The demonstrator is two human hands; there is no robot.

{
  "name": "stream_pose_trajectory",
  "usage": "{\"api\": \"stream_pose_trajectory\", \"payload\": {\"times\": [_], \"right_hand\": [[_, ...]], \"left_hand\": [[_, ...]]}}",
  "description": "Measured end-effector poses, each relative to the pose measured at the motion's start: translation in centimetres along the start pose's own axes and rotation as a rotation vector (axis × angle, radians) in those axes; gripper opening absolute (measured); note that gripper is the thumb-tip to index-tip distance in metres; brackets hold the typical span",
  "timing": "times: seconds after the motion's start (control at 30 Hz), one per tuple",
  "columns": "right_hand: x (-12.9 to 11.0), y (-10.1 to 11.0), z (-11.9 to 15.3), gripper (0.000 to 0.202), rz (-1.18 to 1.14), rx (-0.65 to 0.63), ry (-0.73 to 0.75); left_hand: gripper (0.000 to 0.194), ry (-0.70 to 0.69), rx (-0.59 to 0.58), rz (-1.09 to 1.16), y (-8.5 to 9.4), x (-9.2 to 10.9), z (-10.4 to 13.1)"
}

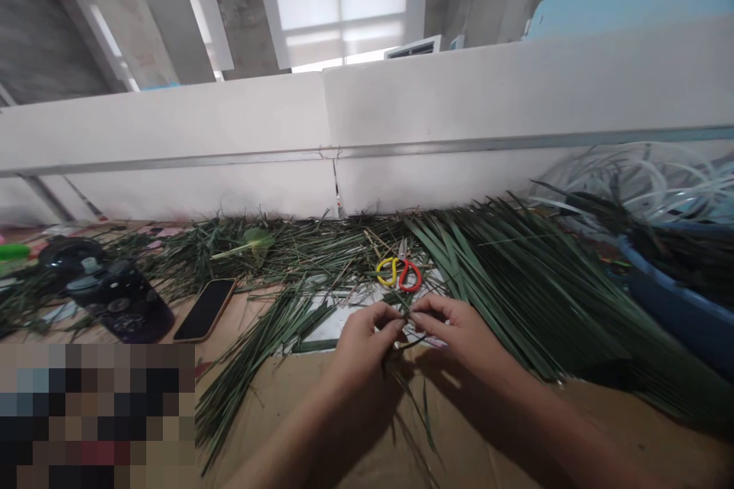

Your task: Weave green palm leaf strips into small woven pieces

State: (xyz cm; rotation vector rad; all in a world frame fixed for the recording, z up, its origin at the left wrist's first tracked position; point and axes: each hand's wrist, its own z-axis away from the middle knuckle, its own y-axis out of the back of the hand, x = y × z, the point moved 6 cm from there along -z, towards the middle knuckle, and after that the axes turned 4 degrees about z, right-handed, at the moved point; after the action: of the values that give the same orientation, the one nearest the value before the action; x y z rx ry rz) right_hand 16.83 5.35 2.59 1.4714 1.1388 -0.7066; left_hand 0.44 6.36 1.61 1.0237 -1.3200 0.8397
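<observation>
My left hand [370, 332] and my right hand [450, 327] meet over the front of the table, fingertips pinched close together. Between them they hold thin green leaf strips [425, 416], whose ends hang down below the hands. The knot or fold at the fingertips is too small to make out. Just beyond lie scissors [400, 273] with one yellow and one red handle, their blades pointing away. A fan of long green leaves [498, 275] spreads to the right of my right hand. A bundle of narrow leaf strips [246, 367] lies left of my left hand.
A phone [205, 310] and a dark bottle [123, 302] are at the left. Cut leaf scraps [310, 244] line the white partition [218, 187]. At the right stands a blue tub [680, 306] beside coiled clear strips [659, 176]. Cardboard [321, 397] covers the near tabletop.
</observation>
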Motion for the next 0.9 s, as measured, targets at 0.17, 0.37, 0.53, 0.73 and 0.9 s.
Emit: {"api": "stream_pose_trajectory", "payload": {"times": [0.17, 0.37, 0.53, 0.73, 0.9], "right_hand": [[-0.1, 0.1, 0.0, 0.026, -0.072, -0.026, -0.046], [-0.4, 0.3, -0.1, 0.023, -0.081, 0.051, -0.029], [-0.7, 0.8, 0.0, 0.023, -0.018, 0.084, -0.03], [-1.4, 0.9, 0.4, 0.014, 0.143, 0.13, 0.077], [-1.9, 0.7, 0.8, 0.015, 0.221, 0.154, 0.136]], "left_hand": [[0.035, 0.194, -0.058, 0.47, -1.4, -0.4, 1.0], [0.038, 0.229, -0.033, 0.489, -1.5, -0.5, 1.2], [0.029, 0.108, 0.006, 0.298, -0.5, -0.2, 0.4], [0.022, 0.047, 0.06, 0.132, 0.2, 0.3, 0.0], [0.021, 0.043, 0.056, 0.124, 0.2, 0.5, 0.2]]}}
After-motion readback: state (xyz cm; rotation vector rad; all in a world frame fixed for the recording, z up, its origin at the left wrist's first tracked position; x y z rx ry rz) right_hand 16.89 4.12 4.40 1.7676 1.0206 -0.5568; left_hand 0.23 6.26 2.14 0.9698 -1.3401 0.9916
